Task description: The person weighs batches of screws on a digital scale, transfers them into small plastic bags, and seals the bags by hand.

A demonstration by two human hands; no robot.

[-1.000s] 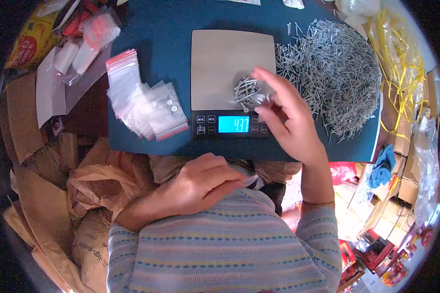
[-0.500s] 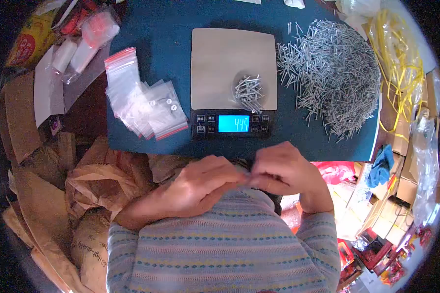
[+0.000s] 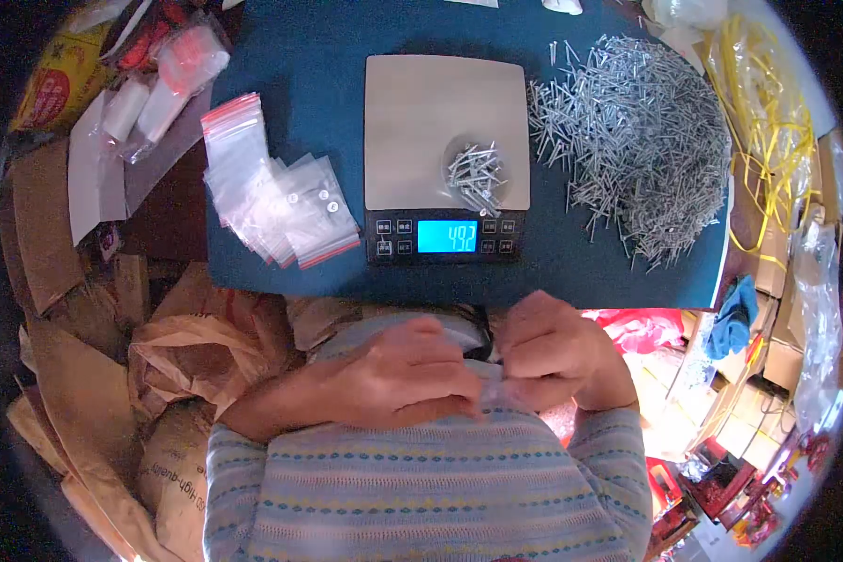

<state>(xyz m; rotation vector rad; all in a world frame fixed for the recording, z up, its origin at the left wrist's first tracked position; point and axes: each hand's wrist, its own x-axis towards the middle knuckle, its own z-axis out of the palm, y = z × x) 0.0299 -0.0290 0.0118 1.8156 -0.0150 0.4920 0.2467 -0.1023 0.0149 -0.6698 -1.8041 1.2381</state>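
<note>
Both of my hands are in front of my chest, just below the table edge. My left hand (image 3: 412,373) has its fingers closed at the edge of what looks like a small clear plastic bag (image 3: 491,382), mostly see-through and blurred. Pinched at the bag's other side is my right hand (image 3: 551,354). Ahead of them a digital scale (image 3: 445,103) stands on the table, its display lit with what reads as 49.2. A small round clear dish on its plate holds a heap of screws (image 3: 478,176).
A large pile of loose screws (image 3: 637,140) covers the table's right side. Clear zip bags (image 3: 281,206) with red edges lie fanned out at left. Brown paper sacks (image 3: 197,347) stand below left. Yellow strapping (image 3: 768,140) and boxes are at far right.
My hands have moved slightly apart, the left one lower and nearer my chest. The scale's reading has changed from about 44.6 to 49.2.
</note>
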